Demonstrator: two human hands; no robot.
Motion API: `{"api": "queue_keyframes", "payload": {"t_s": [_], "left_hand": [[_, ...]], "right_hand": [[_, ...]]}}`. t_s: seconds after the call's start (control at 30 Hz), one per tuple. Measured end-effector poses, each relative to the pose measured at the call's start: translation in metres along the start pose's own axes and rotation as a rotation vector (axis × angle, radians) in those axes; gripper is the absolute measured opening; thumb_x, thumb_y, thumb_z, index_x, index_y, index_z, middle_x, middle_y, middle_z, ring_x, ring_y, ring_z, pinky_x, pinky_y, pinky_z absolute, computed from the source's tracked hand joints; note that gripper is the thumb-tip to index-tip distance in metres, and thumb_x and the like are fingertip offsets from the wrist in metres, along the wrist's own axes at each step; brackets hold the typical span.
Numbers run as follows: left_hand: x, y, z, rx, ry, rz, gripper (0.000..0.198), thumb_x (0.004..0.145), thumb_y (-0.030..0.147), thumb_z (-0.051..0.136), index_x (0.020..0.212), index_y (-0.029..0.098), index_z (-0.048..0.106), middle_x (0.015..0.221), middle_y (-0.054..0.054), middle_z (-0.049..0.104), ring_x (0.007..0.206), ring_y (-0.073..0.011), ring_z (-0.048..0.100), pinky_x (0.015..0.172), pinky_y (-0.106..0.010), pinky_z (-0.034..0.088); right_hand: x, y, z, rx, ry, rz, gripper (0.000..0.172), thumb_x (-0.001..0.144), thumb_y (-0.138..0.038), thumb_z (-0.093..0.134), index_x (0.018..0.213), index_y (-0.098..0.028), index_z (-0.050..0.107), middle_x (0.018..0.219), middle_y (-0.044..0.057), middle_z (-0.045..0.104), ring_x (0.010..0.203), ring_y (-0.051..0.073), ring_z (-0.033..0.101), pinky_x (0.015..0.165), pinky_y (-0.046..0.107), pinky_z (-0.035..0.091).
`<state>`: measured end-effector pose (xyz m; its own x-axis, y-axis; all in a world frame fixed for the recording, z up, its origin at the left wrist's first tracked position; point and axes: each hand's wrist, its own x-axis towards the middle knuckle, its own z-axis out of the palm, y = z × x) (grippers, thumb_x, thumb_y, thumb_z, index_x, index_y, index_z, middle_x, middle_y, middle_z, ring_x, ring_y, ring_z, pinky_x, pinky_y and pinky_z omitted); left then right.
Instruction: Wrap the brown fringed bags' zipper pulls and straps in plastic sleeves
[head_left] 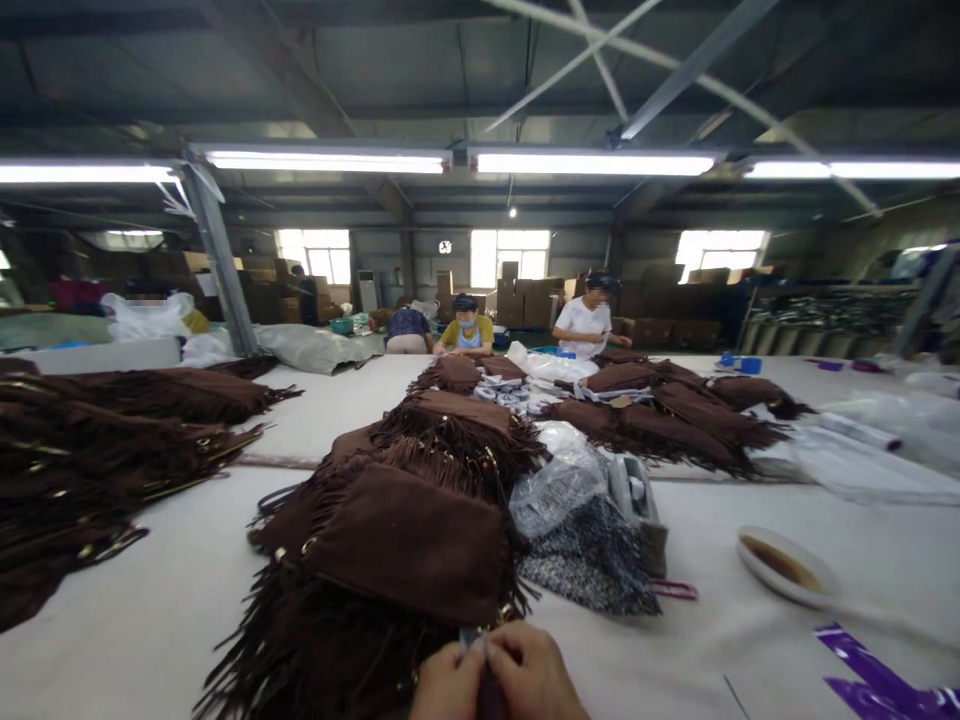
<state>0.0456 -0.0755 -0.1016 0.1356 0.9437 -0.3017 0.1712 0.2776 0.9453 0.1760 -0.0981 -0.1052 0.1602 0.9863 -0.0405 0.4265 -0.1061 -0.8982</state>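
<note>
At the bottom edge of the head view, my left hand (448,686) and my right hand (534,675) are pressed together, fingers closed on a small dark piece I cannot make out. Right in front of them lies a brown suede fringed bag (409,540), topping a pile of similar bags (442,435) that stretches away along the white table (150,620). Fringe from the near bag spreads out under my hands.
More brown fringed bags (90,450) are heaped at the left and others (675,410) at the far right. A plastic bag (559,485), patterned cloth (592,560), a white dish (784,565) and purple tape (877,680) lie at right. Three people (465,330) work at the far end.
</note>
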Motion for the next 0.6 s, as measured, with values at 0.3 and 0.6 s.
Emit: {"api": "queue_keyframes", "payload": {"t_s": [0.3,0.6], "left_hand": [[-0.021,0.007,0.007,-0.281,-0.077,-0.167,0.028,0.072,0.043,0.063,0.070,0.018,0.052,0.055,0.006,0.046,0.042,-0.0061,0.036,0.041,-0.020,0.027],[-0.025,0.009,0.002,-0.323,-0.142,-0.135,0.031,0.067,0.038,0.070,0.084,0.013,0.062,0.066,0.000,0.060,0.054,-0.0108,0.053,0.054,-0.023,0.041]], "right_hand": [[-0.015,-0.005,-0.037,-0.110,0.039,-0.258,0.023,0.083,-0.031,0.052,0.092,-0.019,0.070,0.093,0.008,0.070,0.090,0.023,0.063,0.084,0.034,0.047],[-0.005,-0.020,-0.013,-0.051,-0.066,0.047,0.027,0.079,-0.036,0.051,0.068,-0.018,0.068,0.060,0.002,0.067,0.059,0.018,0.061,0.057,0.026,0.044]]}}
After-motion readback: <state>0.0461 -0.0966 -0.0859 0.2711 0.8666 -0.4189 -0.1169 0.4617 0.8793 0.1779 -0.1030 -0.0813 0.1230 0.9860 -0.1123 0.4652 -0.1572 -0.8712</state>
